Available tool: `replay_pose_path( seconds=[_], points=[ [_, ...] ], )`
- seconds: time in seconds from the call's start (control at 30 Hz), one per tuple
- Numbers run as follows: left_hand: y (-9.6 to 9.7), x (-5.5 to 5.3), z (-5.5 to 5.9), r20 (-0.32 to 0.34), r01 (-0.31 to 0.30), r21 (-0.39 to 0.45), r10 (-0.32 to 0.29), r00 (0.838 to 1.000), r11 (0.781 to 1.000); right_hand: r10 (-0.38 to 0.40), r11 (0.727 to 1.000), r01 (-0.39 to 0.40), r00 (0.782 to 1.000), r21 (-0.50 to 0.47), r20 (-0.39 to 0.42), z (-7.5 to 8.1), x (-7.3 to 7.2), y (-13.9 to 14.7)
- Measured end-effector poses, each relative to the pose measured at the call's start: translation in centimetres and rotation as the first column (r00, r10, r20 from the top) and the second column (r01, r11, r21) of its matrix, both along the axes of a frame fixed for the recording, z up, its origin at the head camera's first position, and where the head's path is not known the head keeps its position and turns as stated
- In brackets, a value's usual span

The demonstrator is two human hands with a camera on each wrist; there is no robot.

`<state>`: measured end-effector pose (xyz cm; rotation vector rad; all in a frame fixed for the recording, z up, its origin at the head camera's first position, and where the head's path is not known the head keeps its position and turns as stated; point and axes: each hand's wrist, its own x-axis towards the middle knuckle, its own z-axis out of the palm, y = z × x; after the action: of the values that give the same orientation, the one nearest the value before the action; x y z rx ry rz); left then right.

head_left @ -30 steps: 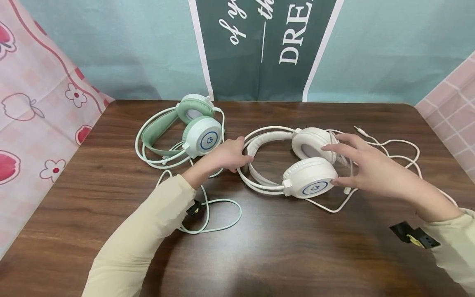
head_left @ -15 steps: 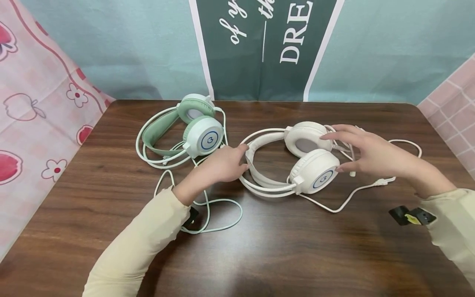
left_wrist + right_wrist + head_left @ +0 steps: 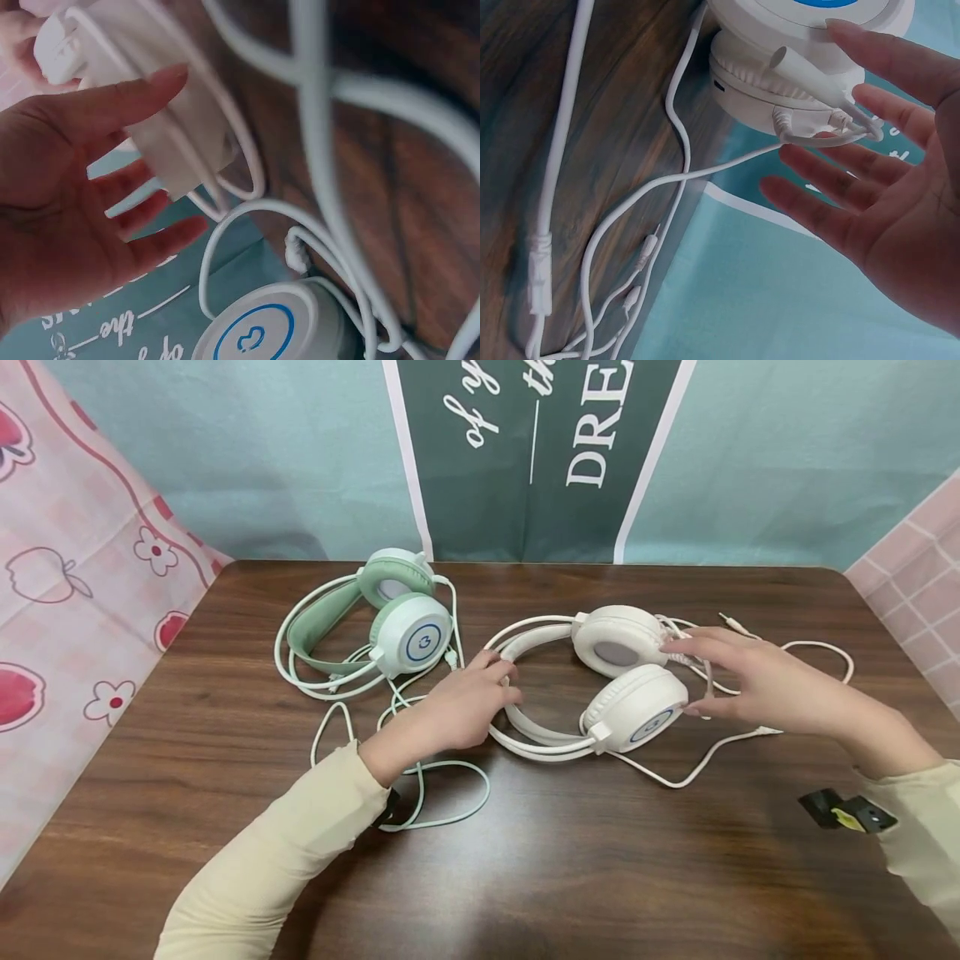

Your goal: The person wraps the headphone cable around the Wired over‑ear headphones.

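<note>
White headphones (image 3: 633, 697) lie on the table, their headband toward the left and their two ear cups toward the right. My left hand (image 3: 468, 706) is at the headband (image 3: 180, 146), thumb and fingers spread on either side of it without curling round. My right hand (image 3: 783, 685) reaches to the ear cups with fingers extended; in the right wrist view its thumb tip touches the near cup (image 3: 780, 22). A short white microphone boom (image 3: 806, 79) passes close to those fingers. To the left lie pale green headphones (image 3: 412, 639), which neither hand holds.
The white headphones' cable (image 3: 675, 783) runs on the brown wooden table (image 3: 585, 860), with a plug (image 3: 735, 625) at the far right. The green cable (image 3: 480, 793) loops under and around my left forearm. A blue cloth (image 3: 285, 460) hangs behind.
The white ear cups have turned and shifted slightly, with the near cup's logo now facing more to the right. My left hand has moved slightly closer over the headband; the green headphones stay put.
</note>
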<state>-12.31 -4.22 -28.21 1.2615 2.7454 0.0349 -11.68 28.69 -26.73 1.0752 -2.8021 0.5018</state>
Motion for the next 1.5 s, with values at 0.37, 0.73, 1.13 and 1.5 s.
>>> replay_pose_path(
  seconds=[0.37,0.73,1.13,1.5],
  points=[
    [0.3,-0.6,-0.5,0.033,0.048,-0.037,-0.047,0.998,0.998,0.012,1.0,-0.012,1.0,-0.027,-0.026,0.3,0.9,0.5],
    [0.3,-0.7,-0.7,0.094,-0.004,-0.027,0.007,0.996,1.0,-0.003,0.999,0.002,0.999,-0.036,-0.043,0.7,1.3,0.5],
    [-0.3,-1.9,-1.4,0.126,0.123,0.111,-0.137,0.982,0.986,-0.021,0.999,0.019,0.999,-0.043,-0.035,0.7,1.3,0.8],
    [-0.9,-1.9,-1.2,0.149,0.22,0.167,-0.245,0.958,0.961,-0.025,0.999,0.022,0.998,-0.046,-0.052,0.4,1.4,0.9]
  ],
)
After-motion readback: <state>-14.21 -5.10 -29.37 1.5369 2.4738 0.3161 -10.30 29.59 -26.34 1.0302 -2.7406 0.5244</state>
